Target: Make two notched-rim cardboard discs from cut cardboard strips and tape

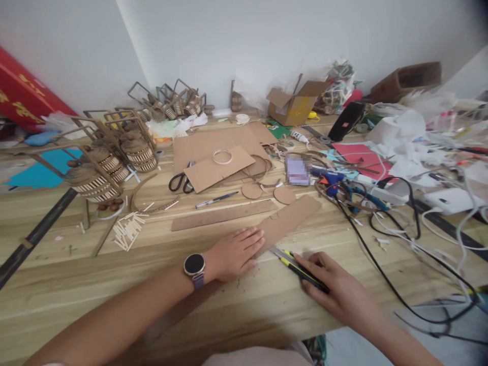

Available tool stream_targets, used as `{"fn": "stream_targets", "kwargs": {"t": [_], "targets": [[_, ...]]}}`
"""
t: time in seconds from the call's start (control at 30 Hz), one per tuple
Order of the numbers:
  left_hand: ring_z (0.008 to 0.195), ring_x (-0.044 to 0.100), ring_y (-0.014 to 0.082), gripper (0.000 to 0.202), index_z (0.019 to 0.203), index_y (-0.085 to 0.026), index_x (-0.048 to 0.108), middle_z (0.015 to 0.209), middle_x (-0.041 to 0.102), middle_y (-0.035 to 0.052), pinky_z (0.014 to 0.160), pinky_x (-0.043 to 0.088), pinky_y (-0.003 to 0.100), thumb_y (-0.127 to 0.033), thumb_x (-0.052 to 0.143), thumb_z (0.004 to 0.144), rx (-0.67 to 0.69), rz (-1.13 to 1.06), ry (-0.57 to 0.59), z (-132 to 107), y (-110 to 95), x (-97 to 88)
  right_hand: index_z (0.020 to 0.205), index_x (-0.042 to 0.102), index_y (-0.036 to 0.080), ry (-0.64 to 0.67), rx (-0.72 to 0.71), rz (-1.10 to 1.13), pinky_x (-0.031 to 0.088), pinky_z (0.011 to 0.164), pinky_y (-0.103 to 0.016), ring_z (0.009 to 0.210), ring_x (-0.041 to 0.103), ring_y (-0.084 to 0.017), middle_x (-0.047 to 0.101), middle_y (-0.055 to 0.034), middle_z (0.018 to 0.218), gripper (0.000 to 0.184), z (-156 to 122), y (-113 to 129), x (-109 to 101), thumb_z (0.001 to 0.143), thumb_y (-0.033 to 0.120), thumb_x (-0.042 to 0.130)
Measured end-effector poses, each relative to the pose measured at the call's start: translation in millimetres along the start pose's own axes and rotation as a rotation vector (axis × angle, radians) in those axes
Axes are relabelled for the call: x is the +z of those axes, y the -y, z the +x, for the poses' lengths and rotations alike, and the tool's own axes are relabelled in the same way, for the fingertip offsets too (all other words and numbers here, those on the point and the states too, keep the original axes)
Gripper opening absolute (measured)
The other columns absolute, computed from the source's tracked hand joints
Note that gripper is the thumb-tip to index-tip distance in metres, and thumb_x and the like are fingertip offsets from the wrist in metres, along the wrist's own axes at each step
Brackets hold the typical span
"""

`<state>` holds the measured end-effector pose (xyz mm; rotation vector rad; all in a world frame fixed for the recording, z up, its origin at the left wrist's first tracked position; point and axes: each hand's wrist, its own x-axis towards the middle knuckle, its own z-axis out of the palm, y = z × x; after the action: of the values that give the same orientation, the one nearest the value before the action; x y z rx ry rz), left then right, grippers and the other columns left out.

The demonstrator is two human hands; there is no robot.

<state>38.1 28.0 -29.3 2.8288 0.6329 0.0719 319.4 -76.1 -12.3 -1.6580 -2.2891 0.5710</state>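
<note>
My left hand [235, 252], with a dark watch on its wrist, lies flat with fingers stretched out, pressing the near end of a long cardboard strip [292, 218] on the wooden table [114, 284]. My right hand [335, 284] is closed round a yellow and black utility knife [295, 264], whose blade tip touches the strip's near edge just right of my left fingers. A second, longer brown strip [223, 215] lies just beyond my left hand.
Behind lie cardboard sheets [217, 152] with a metal ring [222, 156], scissors [182, 181], a pen [216, 200], cardboard discs [267, 192], a blue glue gun [330, 179]. Wicker-like lantern models [110, 162] stand at left. Black and white cables [385, 244] sprawl at right, short sticks [127, 230] at left.
</note>
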Motion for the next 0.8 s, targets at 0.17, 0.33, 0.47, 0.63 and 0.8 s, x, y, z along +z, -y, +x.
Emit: {"fn": "stream_targets", "kwargs": {"t": [0.17, 0.33, 0.47, 0.63, 0.8], "targets": [[0.151, 0.016, 0.0237, 0.059, 0.151, -0.009, 0.03, 0.161, 0.026, 0.0134, 0.122, 0.015, 0.039, -0.044, 0.025, 0.104, 0.015, -0.016, -0.021, 16.0, 3.5, 1.6, 0.136, 0.06, 0.025, -0.028, 0.061, -0.059, 0.057, 0.082, -0.038, 0.093, 0.066, -0.024, 0.062, -0.0095, 0.101, 0.047, 10.5, -3.8, -4.4, 0.092, 0.036, 0.046], [0.151, 0.016, 0.0221, 0.062, 0.152, -0.009, 0.029, 0.161, 0.025, 0.0132, 0.123, 0.013, 0.039, -0.047, 0.02, 0.104, 0.01, -0.012, -0.041, 15.4, 4.3, 3.7, 0.135, 0.06, 0.025, -0.028, -0.004, -0.044, 0.057, 0.081, -0.037, 0.093, 0.065, -0.023, 0.062, -0.0099, 0.1, 0.046, 6.0, -4.6, -1.2, 0.092, 0.034, 0.047], [0.151, 0.016, 0.0218, 0.064, 0.152, -0.009, 0.029, 0.161, 0.025, 0.0138, 0.123, 0.014, 0.039, -0.05, 0.018, 0.104, 0.018, -0.025, -0.058, 14.2, 4.8, 5.2, 0.136, 0.06, 0.028, -0.017, -0.039, -0.028, 0.057, 0.082, -0.035, 0.094, 0.066, -0.022, 0.062, -0.0091, 0.102, 0.045, 2.9, -6.1, 0.5, 0.092, 0.032, 0.048], [0.151, 0.015, 0.0217, 0.065, 0.152, -0.01, 0.028, 0.161, 0.024, 0.0142, 0.123, 0.014, 0.04, -0.051, 0.016, 0.103, 0.017, -0.043, -0.055, 14.6, 4.8, 4.4, 0.137, 0.059, 0.027, -0.015, -0.051, -0.039, 0.058, 0.079, -0.035, 0.092, 0.066, -0.023, 0.063, -0.0094, 0.1, 0.046, 4.4, 1.8, 4.5, 0.092, 0.031, 0.049], [0.151, 0.013, 0.0228, 0.066, 0.152, -0.007, 0.029, 0.161, 0.023, 0.0145, 0.124, 0.011, 0.039, -0.051, 0.018, 0.103, 0.011, -0.037, -0.029, 14.8, 3.8, 2.5, 0.137, 0.058, 0.024, -0.018, -0.07, -0.059, 0.059, 0.075, -0.034, 0.089, 0.067, -0.022, 0.062, -0.0098, 0.097, 0.047, -2.7, 10.9, 11.4, 0.092, 0.03, 0.048]]}}
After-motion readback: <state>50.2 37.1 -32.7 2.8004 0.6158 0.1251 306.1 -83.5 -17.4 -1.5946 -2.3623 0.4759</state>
